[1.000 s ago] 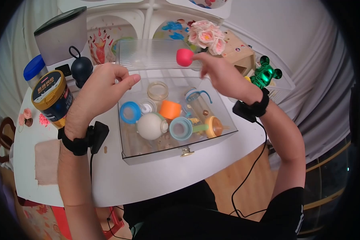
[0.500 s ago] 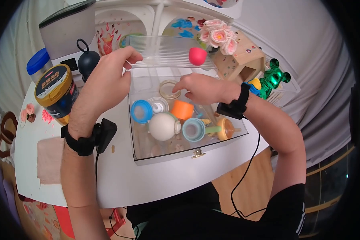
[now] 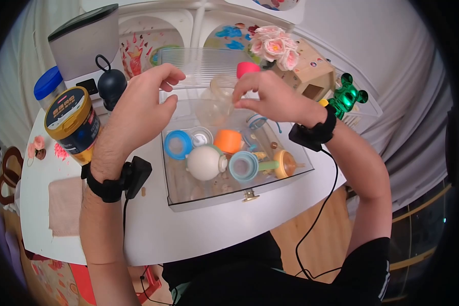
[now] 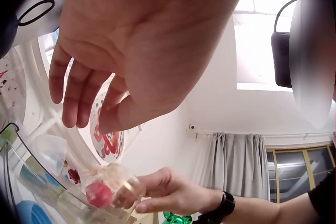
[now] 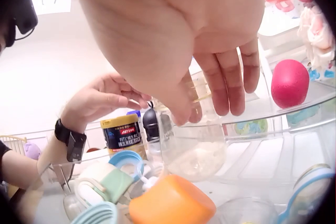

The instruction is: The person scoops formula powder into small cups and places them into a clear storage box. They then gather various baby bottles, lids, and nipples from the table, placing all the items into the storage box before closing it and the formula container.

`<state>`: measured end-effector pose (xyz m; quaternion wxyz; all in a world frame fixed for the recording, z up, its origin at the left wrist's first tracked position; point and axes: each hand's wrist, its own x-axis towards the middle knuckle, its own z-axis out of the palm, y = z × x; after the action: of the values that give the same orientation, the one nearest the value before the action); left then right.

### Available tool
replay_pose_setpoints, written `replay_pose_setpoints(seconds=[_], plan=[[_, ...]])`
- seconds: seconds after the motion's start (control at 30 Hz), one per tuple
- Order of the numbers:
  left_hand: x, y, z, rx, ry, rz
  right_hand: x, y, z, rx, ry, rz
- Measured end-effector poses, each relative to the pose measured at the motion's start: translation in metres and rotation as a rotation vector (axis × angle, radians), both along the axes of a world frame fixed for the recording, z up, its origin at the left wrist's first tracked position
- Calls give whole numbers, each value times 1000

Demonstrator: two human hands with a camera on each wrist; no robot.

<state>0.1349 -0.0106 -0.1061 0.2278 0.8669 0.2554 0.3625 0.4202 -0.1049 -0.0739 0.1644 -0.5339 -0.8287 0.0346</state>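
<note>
My right hand (image 3: 270,99) pinches a clear wide-mouthed bottle (image 3: 211,107) at its neck ring. The bottle hangs over the back part of a clear box (image 3: 219,198), and in the right wrist view its see-through body (image 5: 194,155) shows below the fingertips. My left hand (image 3: 143,102) hovers at the box's left back corner with loosely bent fingers and holds nothing. Inside the box are an orange cup-like piece (image 3: 228,141), a blue ring (image 3: 178,145), a white round bottle (image 3: 205,163), a light-blue ring cap (image 3: 243,166) and a yellow-topped piece with a spout (image 3: 285,164).
A pink rounded piece (image 3: 247,70) sits on the box's raised ribbed lid (image 3: 194,61). To the left stand a gold-lidded tub (image 3: 71,122), a dark bottle with a loop (image 3: 111,86) and a beige cloth (image 3: 66,206). Pink roses (image 3: 275,46) and a green bear figure (image 3: 348,95) are at right.
My right hand let go of the pink piece on the lid, reached into the box and lifted out the clear bottle. The left hand shifted slightly and stays without a thing.
</note>
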Motion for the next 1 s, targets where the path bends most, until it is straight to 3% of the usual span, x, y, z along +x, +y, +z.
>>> replay_pose_setpoints(seconds=[0.2, 0.4, 0.5, 0.6, 0.7, 0.8, 0.9, 1.0], plan=[[8, -6, -7, 28, -42, -123, -12, -14, 24, 78, 259, -42], [16, -12, -6, -95, -47, -202, -32, -30, 27, 84, 311, 13], [13, -17, 2, -78, -39, -45, -29, -36, 21, 226, 419, 10], [10, -10, 1, -82, -83, 24, -6, -43, 22, 174, 311, -90], [12, -5, -5, -33, -143, 86, 20, -51, 20, 43, 125, -205], [12, -4, -8, -8, -138, 93, 33, -66, 21, -296, -40, -345], [12, -4, -7, -16, -120, 70, 41, -80, 8, -568, -241, -373], [13, -7, -7, -40, -126, 65, 44, -94, -11, -640, -275, -224]])
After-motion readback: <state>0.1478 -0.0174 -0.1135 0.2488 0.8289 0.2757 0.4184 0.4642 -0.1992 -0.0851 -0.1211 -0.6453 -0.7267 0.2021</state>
